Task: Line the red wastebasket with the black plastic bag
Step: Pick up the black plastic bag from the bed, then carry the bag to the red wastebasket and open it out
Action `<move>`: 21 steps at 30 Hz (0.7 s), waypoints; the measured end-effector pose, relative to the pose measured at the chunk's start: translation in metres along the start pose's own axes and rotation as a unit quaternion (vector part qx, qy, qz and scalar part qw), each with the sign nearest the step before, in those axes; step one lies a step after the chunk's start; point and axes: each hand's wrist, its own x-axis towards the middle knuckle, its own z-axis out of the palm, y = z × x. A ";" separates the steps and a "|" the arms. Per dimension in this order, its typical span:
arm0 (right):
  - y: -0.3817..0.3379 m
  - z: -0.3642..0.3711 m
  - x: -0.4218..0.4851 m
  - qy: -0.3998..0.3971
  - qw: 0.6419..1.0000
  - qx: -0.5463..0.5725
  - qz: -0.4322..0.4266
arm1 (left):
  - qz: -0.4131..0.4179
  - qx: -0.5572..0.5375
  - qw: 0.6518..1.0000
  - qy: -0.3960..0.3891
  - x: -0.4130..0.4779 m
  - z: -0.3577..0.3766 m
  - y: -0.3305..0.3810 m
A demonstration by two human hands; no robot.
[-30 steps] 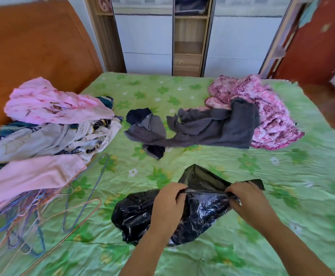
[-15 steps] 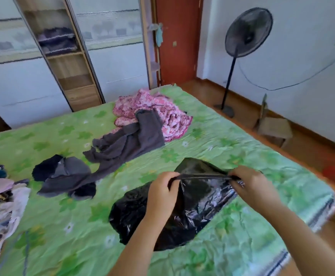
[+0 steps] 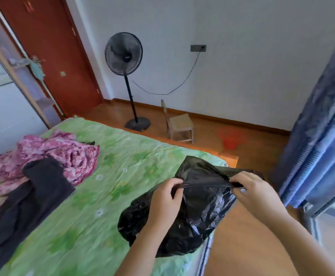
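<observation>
Clothes (image 3: 49, 166) lie heaped on the green bed (image 3: 103, 196). The left grip (image 3: 165, 200) pinches the rim of the black bag (image 3: 202, 212), which sags onto the bed's corner. Beyond it on the floor, a blurred red shape is probably the wastebasket (image 3: 231, 139). The right grip (image 3: 256, 194) pinches the same taut rim, near the curtain (image 3: 312, 136).

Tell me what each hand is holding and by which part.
Both hold the black plastic bag by its top edge, stretched between them: left hand at one end, right hand at the other.
</observation>
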 end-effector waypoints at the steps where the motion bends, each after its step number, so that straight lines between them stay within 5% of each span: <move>1: 0.019 -0.010 0.000 0.002 1.000 -0.003 0.016 | 0.009 -0.001 1.000 -0.017 0.007 0.019 0.011; 21: 0.275 -0.115 0.014 0.025 0.984 -0.042 0.171 | 0.179 -0.038 0.959 -0.215 0.119 0.332 0.166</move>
